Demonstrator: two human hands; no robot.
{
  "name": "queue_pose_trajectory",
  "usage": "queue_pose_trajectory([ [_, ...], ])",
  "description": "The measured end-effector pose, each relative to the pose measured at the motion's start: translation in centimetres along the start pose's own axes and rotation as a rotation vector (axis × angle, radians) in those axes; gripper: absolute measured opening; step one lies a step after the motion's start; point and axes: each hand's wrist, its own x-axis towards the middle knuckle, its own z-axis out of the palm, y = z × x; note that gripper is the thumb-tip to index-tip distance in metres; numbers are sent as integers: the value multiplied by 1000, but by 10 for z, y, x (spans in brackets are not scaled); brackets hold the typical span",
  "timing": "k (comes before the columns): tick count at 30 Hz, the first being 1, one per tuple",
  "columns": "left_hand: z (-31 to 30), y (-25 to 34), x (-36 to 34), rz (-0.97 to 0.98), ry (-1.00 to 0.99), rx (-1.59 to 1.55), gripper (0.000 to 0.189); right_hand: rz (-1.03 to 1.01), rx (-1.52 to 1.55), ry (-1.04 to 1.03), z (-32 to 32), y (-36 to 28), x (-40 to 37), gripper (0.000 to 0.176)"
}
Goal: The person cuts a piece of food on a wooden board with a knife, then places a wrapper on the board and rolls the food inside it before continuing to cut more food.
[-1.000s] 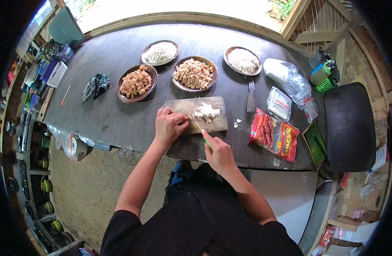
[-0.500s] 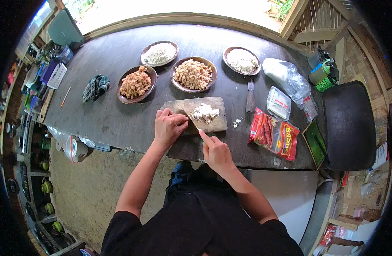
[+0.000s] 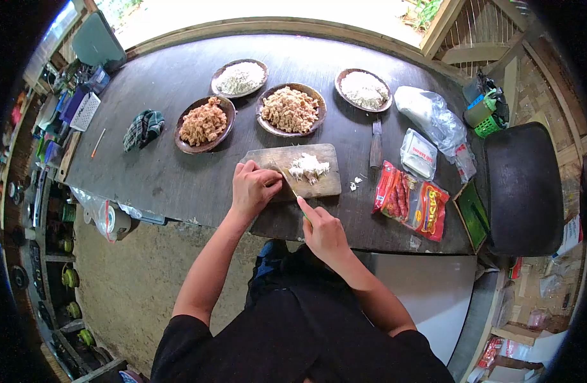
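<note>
My right hand (image 3: 323, 231) grips a green-handled knife (image 3: 292, 189) whose blade lies across the wooden cutting board (image 3: 325, 182), its tip close to my left fingers. On the board's left part, my left hand (image 3: 252, 187) rests with fingers curled; whatever it pins down is hidden under them. A pile of chopped white pieces (image 3: 308, 167) sits on the board just right of the blade. A few white bits (image 3: 355, 185) lie on the dark table (image 3: 159, 172) beside the board.
Beyond the board stand several brown bowls: fried pieces (image 3: 204, 123), (image 3: 291, 110), and white shreds (image 3: 240, 78), (image 3: 364, 89). A second knife (image 3: 376, 145), a red sausage packet (image 3: 411, 201), plastic bags (image 3: 431, 118) and a dark chair (image 3: 523, 188) are at right. A checked cloth (image 3: 144, 127) lies left.
The knife has swung from beside the board to across it, its tip moving up toward my left fingers. My right hand shifted slightly left. My left hand stayed put.
</note>
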Motion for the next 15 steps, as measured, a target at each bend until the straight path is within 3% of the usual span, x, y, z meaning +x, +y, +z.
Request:
queue_pose_trajectory([
  [15, 0, 0, 0, -29, -26, 17, 12, -14, 34, 12, -10, 1, -6, 58],
])
